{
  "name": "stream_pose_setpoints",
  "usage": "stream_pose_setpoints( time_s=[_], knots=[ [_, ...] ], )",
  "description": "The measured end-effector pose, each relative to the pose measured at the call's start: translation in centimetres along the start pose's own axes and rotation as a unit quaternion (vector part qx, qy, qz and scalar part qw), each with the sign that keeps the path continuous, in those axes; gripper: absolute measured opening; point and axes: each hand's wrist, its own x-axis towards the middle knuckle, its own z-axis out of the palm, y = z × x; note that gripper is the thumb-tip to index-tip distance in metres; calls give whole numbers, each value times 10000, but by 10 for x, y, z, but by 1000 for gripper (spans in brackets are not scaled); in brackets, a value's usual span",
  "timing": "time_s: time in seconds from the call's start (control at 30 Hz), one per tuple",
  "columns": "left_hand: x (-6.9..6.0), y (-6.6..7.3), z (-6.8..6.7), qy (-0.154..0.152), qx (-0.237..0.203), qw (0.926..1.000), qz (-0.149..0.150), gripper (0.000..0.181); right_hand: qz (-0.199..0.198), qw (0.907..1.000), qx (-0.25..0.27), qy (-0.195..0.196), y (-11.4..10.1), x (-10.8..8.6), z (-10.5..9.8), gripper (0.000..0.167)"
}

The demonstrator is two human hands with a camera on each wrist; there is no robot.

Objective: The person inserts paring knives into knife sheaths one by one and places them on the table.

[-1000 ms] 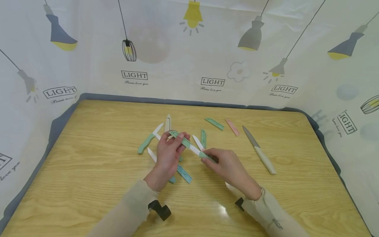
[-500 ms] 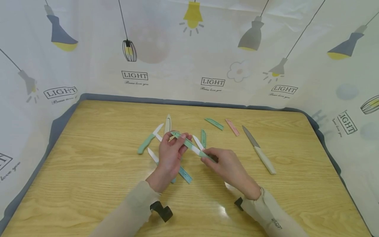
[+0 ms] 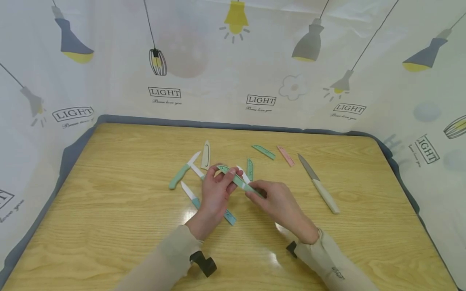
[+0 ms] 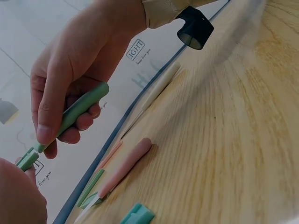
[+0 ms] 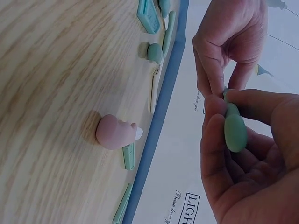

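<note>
Apparently a sheathing step is in hand: a green knife (image 4: 85, 108), raised above the middle of the table (image 3: 109, 246), has its blade mostly inside a green sheath (image 3: 238, 181), with just a short white strip of blade (image 3: 245, 186) bare between sheath and handle. The sheath's tip points far left, the handle near right. The left hand (image 3: 215, 193) pinches the sheath between thumb and fingers; the right hand (image 3: 282, 203) pinches the handle close to its blade end. As I judge it, the next move calls for a straight push along the blade until that strip is covered, fingers kept off the sheath's mouth.

Just beyond the hands lies a pink knife (image 4: 125, 165), its handle covered in the head view but plain in the left wrist view. Farther out are a pink sheath (image 3: 285, 156) and, at right, a large pale-handled knife (image 3: 327, 198). On the left, the left hand partly covers a blue knife (image 3: 190, 195) and a blue sheath (image 3: 230, 218); it also hides most of the knife behind a white blade (image 3: 197, 170). Whether the sheath grips the blade tightly cannot be made out.
</note>
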Motion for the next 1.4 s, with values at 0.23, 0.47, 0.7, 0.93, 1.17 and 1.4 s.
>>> stream_pose_setpoints(
  time_s=[0.23,0.47,0.7,0.93,1.17,1.4],
  knots=[
    [0,-2,1,37,-32,10000,-54,25,10,10000,25,34,-1,0,-1,15],
    [3,1,3,260,-34,9996,-124,22,-96,9981,-590,128,-1,2,2,19],
    [3,0,4,253,-13,9994,-232,17,-171,9887,-1449,351,-1,1,4,22],
    [5,3,-2,-49,218,9992,-346,31,-69,9899,-1362,394,4,-1,-3,20],
    [7,16,-17,-12,383,9990,-214,41,138,9890,-1361,569,20,-7,-21,18],
    [12,31,-30,472,231,9986,-25,21,346,9861,-1378,861,42,-15,-43,21]
  ],
)
